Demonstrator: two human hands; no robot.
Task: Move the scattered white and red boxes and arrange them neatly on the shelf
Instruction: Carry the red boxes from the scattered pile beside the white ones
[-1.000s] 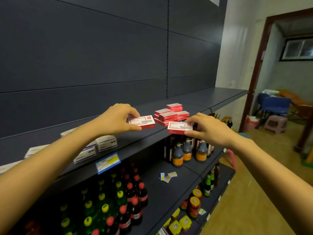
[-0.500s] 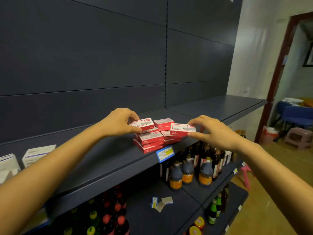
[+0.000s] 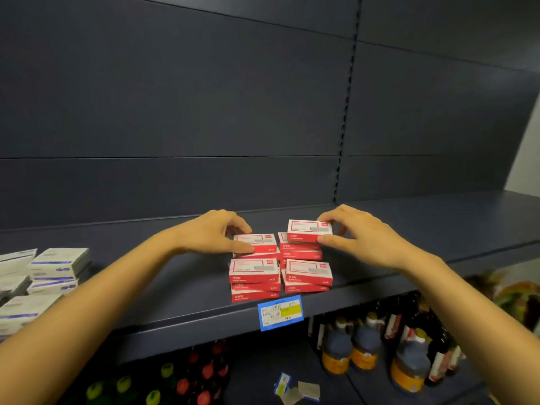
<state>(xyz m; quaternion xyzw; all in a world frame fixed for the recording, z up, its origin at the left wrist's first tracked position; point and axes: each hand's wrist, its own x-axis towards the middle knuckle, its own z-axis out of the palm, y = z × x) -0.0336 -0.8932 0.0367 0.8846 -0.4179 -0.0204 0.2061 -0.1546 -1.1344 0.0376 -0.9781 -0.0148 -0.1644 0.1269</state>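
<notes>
Several small white and red boxes stand in four short stacks on the dark shelf (image 3: 175, 290), above a blue price tag (image 3: 280, 312). My left hand (image 3: 216, 232) grips the top box of the back left stack (image 3: 257, 242), thumb on its front edge. My right hand (image 3: 356, 232) pinches another box (image 3: 308, 230) that sits on the back right stack. The front left stack (image 3: 253, 277) and front right stack (image 3: 308, 274) stand untouched near the shelf's edge.
White boxes with blue stripes (image 3: 55, 267) are piled at the shelf's left end. Below, dark bottles with yellow labels (image 3: 362, 349) stand at right and red- and green-capped bottles (image 3: 181, 378) at left. Loose tags (image 3: 295, 387) lie on the lower shelf.
Both hands carried their boxes to the right along the shelf to the pile and set them on the two back stacks. The view has closed in on the pile.
</notes>
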